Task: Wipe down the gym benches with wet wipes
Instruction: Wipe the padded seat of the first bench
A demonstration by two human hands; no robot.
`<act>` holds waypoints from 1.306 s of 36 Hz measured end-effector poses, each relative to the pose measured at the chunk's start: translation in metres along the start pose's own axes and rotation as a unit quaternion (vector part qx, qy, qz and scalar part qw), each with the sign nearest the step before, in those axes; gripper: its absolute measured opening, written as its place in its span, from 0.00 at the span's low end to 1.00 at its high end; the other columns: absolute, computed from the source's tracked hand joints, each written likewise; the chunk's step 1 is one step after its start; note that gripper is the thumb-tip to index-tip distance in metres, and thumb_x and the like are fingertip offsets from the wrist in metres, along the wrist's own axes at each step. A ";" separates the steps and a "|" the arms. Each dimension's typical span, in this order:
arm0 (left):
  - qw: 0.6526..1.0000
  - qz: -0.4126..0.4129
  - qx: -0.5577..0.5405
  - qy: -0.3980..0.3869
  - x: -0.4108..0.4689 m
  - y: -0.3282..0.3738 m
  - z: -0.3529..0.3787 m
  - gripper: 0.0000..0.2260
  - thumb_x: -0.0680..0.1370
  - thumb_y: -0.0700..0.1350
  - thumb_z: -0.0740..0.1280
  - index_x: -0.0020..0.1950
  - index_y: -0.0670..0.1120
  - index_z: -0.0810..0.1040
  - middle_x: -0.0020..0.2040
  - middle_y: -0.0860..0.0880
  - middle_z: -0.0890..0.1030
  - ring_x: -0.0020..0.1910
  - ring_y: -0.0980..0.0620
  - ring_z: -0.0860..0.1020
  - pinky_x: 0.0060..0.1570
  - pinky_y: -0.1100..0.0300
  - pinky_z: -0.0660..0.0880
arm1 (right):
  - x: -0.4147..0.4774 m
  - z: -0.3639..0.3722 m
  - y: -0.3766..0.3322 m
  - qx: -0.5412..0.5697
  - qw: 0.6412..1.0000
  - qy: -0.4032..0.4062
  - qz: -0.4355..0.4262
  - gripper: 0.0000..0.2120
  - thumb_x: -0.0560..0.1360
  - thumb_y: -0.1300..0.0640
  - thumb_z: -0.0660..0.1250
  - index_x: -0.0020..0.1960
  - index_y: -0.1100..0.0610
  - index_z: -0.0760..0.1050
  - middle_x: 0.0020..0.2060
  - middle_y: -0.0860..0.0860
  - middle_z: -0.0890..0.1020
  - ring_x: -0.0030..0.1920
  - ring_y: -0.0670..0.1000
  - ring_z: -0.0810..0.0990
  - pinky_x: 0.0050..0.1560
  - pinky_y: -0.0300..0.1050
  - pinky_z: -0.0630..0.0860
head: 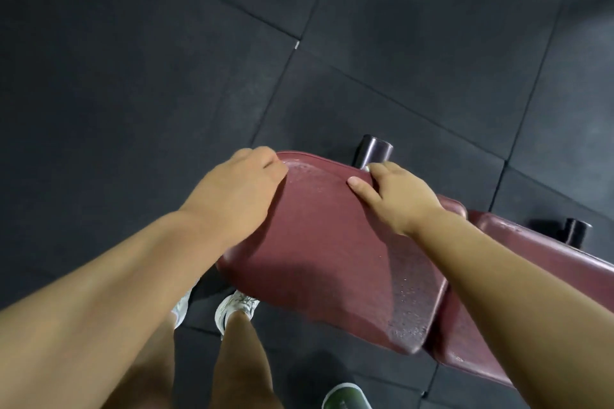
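Observation:
A maroon bench seat pad (pixel 332 259) fills the middle of the head view, with a wet sheen near its far edge. My left hand (pixel 246 183) has its fingers curled over the pad's far left corner. My right hand (pixel 395 196) holds the far edge further right, thumb flat on top and fingers hooked over the rim. A small pale bit shows at the right fingertips; I cannot tell if it is a wipe. No wipe is plainly visible.
A second maroon pad (pixel 538 262) continues to the right. Two black frame tube ends (pixel 375 151) (pixel 576 231) stick out behind the bench. A green-topped container (pixel 345 397) stands on the dark rubber floor tiles (pixel 133 76) by my shoes (pixel 237 307).

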State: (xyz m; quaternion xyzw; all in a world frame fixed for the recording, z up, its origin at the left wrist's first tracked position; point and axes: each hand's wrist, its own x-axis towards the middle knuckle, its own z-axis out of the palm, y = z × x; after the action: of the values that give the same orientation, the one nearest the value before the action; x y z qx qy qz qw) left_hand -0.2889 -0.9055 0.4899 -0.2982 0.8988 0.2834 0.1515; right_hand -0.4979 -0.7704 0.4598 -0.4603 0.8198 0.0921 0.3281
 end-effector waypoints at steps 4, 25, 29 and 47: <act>0.998 0.060 0.009 -0.033 0.009 0.031 0.006 0.25 0.79 0.34 0.54 0.75 0.50 0.60 0.74 0.54 0.62 0.73 0.53 0.59 0.69 0.61 0.57 | -0.010 0.005 0.026 -0.005 0.999 0.023 0.023 0.29 0.77 0.33 0.47 0.60 0.54 0.72 0.53 0.51 0.76 0.54 0.54 0.75 0.52 0.49 0.72; 0.982 0.102 0.124 -0.103 -0.002 0.080 0.040 0.29 0.76 0.31 0.52 0.76 0.48 0.58 0.78 0.53 0.46 0.77 0.51 0.49 0.68 0.53 0.66 | -0.045 0.015 0.104 0.103 0.970 0.126 0.183 0.17 0.81 0.59 0.50 0.61 0.53 0.76 0.55 0.56 0.76 0.54 0.58 0.75 0.48 0.46 0.67; 0.978 0.091 0.145 -0.121 -0.003 0.082 0.040 0.30 0.76 0.30 0.52 0.76 0.49 0.56 0.78 0.53 0.45 0.77 0.52 0.47 0.67 0.54 0.67 | -0.049 0.015 0.101 0.099 0.965 0.140 0.196 0.17 0.78 0.63 0.55 0.63 0.54 0.75 0.53 0.57 0.74 0.51 0.58 0.75 0.45 0.44 0.66; 0.972 0.136 0.109 -0.159 0.003 0.050 0.016 0.30 0.75 0.29 0.53 0.74 0.52 0.63 0.77 0.57 0.53 0.75 0.55 0.53 0.70 0.55 0.59 | -0.140 0.068 0.019 0.163 0.939 0.201 0.224 0.11 0.78 0.61 0.59 0.55 0.59 0.78 0.48 0.56 0.76 0.46 0.60 0.76 0.42 0.46 0.67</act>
State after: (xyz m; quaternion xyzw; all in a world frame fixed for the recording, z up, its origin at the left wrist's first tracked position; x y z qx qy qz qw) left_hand -0.3210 -0.8641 0.4965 -0.1056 0.9207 0.2452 0.2845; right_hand -0.4320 -0.6320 0.4924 -0.2134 0.9544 -0.0664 0.1979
